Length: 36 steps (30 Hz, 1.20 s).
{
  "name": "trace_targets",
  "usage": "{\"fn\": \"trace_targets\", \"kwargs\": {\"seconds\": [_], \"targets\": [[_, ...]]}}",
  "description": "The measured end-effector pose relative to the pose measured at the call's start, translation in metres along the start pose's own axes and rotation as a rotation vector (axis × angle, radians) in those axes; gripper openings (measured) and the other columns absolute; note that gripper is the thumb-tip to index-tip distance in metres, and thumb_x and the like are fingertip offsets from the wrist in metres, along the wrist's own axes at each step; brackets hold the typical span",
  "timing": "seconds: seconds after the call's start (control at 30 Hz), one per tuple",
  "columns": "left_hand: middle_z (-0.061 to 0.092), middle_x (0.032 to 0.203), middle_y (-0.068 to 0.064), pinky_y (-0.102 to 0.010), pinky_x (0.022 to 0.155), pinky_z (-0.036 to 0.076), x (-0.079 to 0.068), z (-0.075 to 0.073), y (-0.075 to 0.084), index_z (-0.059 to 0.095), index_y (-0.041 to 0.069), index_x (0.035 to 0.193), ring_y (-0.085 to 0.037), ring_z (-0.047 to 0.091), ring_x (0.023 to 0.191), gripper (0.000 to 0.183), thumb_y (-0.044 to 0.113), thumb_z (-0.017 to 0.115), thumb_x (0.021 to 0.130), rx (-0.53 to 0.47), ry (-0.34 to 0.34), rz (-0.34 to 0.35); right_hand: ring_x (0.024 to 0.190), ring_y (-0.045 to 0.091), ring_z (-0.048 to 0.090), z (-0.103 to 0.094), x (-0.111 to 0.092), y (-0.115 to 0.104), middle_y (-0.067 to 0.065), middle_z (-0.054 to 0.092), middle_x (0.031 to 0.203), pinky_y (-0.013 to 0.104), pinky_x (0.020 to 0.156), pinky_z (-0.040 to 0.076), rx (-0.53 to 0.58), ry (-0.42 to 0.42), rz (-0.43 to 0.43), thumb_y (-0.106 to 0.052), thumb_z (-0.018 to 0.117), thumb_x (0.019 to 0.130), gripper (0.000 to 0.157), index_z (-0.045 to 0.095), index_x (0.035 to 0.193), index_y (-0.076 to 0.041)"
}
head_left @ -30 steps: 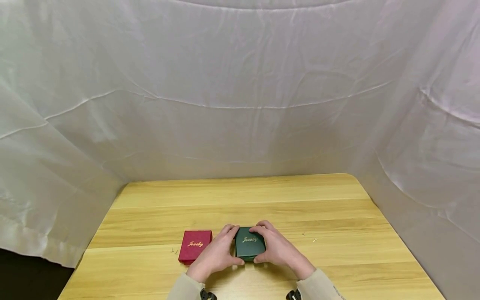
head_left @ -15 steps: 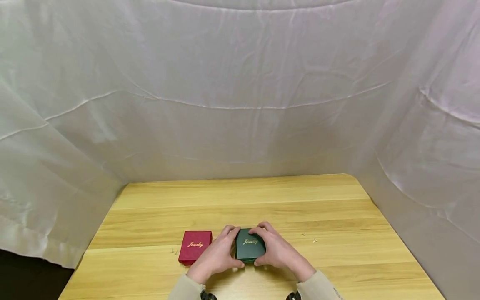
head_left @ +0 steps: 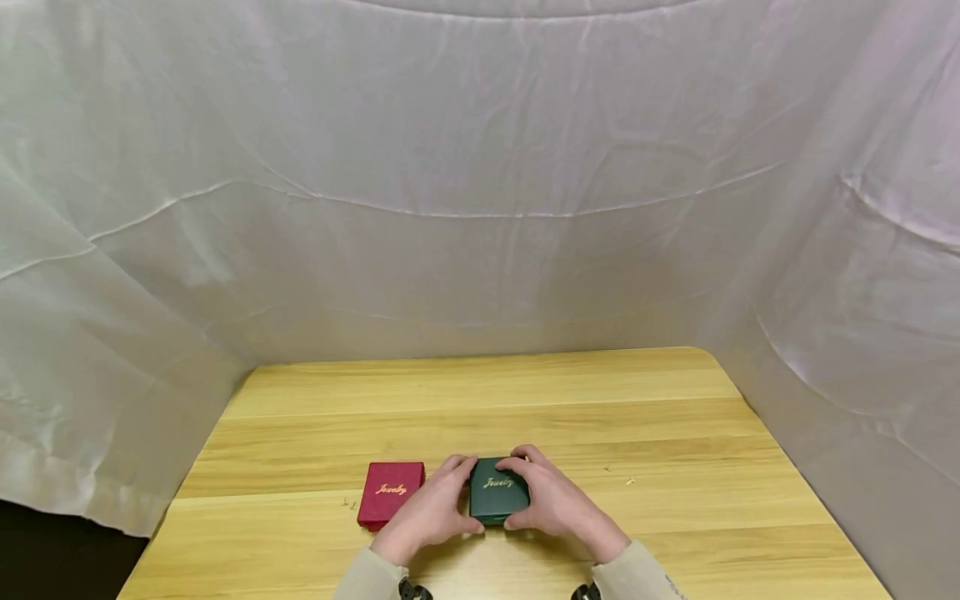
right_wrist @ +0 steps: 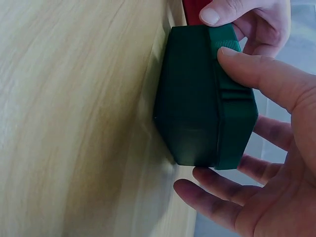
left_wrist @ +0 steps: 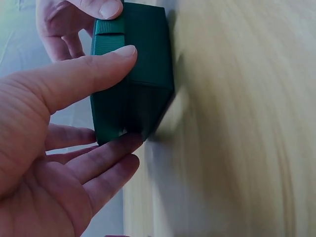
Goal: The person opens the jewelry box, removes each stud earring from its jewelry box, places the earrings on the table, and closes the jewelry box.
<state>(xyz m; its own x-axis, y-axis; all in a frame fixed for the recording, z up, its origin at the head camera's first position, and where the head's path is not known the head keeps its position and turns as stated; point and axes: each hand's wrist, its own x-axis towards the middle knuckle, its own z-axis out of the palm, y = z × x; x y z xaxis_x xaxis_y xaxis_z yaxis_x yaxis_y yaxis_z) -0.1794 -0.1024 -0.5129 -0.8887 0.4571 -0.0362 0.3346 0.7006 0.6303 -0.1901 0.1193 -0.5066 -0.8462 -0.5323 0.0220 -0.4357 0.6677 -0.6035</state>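
A dark green square jewelry box (head_left: pixel 498 497), its lid down and "Jewelry" in gold on top, sits between both hands near the front of the table. My left hand (head_left: pixel 437 508) holds it from the left, thumb at the front corner and fingertips at the far side. From the right my right hand (head_left: pixel 557 500) grips it, thumb on the front and forefinger over the lid. Both wrist views show the thumbs on the lid's front, where a ribbed green ribbon (left_wrist: pixel 109 44) runs. Other fingers reach around behind the green box (right_wrist: pixel 190 89).
A red jewelry box (head_left: pixel 391 492), also gold-lettered, lies just left of my left hand on the wooden table (head_left: pixel 480 392). Small scraps (head_left: pixel 630 481) lie to the right. Pale cloth (head_left: pixel 480 250) hangs around the back and sides.
The green box has shifted slightly toward me and a touch to the left, with both hands keeping their hold. The red box stays in place.
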Motion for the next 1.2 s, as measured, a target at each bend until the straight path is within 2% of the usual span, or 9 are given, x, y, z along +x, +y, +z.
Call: {"fn": "trace_targets", "kwargs": {"seconds": [0.43, 0.8, 1.2], "targets": [[0.047, 0.139, -0.012, -0.043, 0.100, 0.046, 0.0010, 0.0027, 0.0014, 0.042, -0.003, 0.145, -0.027, 0.052, 0.121, 0.092, 0.026, 0.089, 0.071, 0.038, -0.004, 0.002, 0.107, 0.024, 0.054, 0.0014, 0.0011, 0.0021, 0.007, 0.047, 0.130, 0.041, 0.090, 0.049, -0.011, -0.022, 0.016, -0.025, 0.091, 0.066, 0.072, 0.060, 0.129, -0.011], [0.050, 0.133, -0.012, -0.042, 0.096, 0.049, 0.0045, 0.0092, 0.0015, 0.044, -0.004, 0.141, -0.026, 0.056, 0.114, 0.092, 0.023, 0.091, 0.067, 0.080, 0.014, 0.007, 0.105, 0.022, 0.055, 0.0054, 0.0014, 0.0071, 0.003, 0.049, 0.126, 0.041, 0.085, 0.050, -0.044, -0.021, 0.024, -0.024, 0.094, 0.061, 0.077, 0.058, 0.128, -0.014], [0.049, 0.135, -0.012, -0.041, 0.098, 0.048, 0.0048, 0.0078, 0.0007, 0.043, -0.003, 0.141, -0.026, 0.054, 0.117, 0.092, 0.024, 0.091, 0.068, 0.078, 0.007, 0.001, 0.105, 0.023, 0.055, 0.0045, 0.0012, 0.0056, 0.005, 0.049, 0.127, 0.041, 0.087, 0.049, -0.042, -0.022, 0.009, -0.024, 0.093, 0.063, 0.076, 0.058, 0.130, -0.012]]}}
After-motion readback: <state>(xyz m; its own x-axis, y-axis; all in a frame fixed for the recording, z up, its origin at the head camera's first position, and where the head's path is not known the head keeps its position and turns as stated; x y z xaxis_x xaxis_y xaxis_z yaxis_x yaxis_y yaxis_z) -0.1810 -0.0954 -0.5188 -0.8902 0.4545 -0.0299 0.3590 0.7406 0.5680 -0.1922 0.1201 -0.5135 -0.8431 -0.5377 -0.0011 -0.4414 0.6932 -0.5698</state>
